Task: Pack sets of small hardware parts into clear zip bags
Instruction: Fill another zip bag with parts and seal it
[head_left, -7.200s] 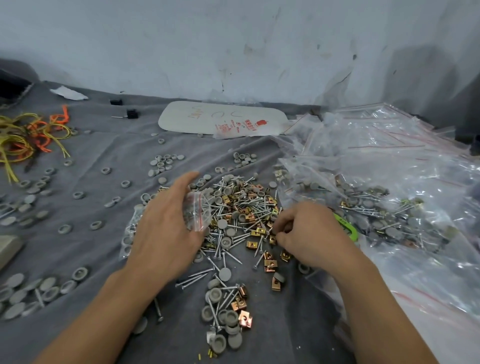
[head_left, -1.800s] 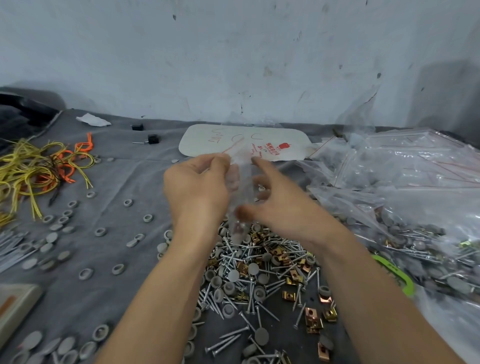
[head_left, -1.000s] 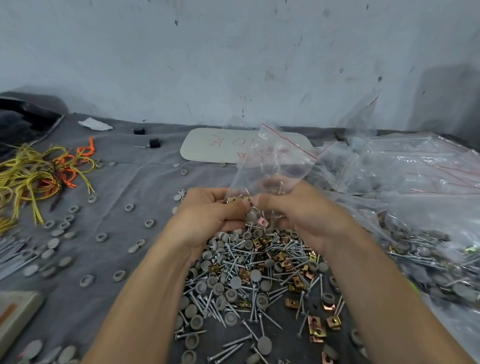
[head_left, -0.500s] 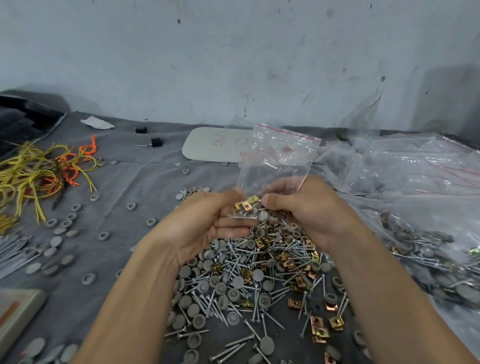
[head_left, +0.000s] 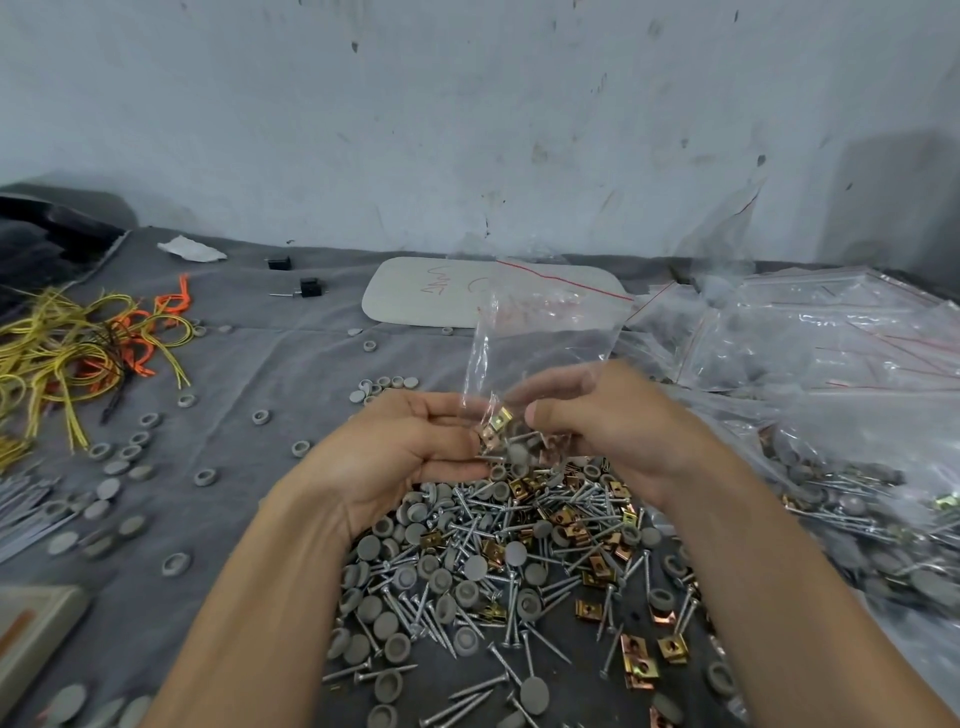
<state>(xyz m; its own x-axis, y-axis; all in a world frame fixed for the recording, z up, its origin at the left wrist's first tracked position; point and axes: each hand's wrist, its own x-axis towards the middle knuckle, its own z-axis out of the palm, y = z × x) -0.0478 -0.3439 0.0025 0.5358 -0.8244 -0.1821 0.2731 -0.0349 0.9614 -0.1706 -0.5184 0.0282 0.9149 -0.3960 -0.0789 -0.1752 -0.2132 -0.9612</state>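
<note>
A clear zip bag (head_left: 540, 332) with a red seal line stands upright between my hands, its mouth up. Brass clips, screws and a grey cap sit in its bottom (head_left: 501, 431). My left hand (head_left: 400, 452) cups the bag's lower left corner, palm up. My right hand (head_left: 618, 421) pinches the lower right side of the bag, fingers showing through the plastic. Below them lies a heap of silver screws, grey caps and brass clips (head_left: 498, 561) on the grey cloth.
A pile of filled and empty zip bags (head_left: 831, 415) covers the right side. Yellow and orange wires (head_left: 78, 353) lie far left, with loose grey caps (head_left: 124, 457) nearby. A white oval plate (head_left: 415, 296) sits by the wall. A beige box corner (head_left: 31, 634) is at lower left.
Earlier my hands picked parts from the heap, then lifted and opened the bag. Over the last second the parts have settled in its bottom and the bag stands a little straighter.
</note>
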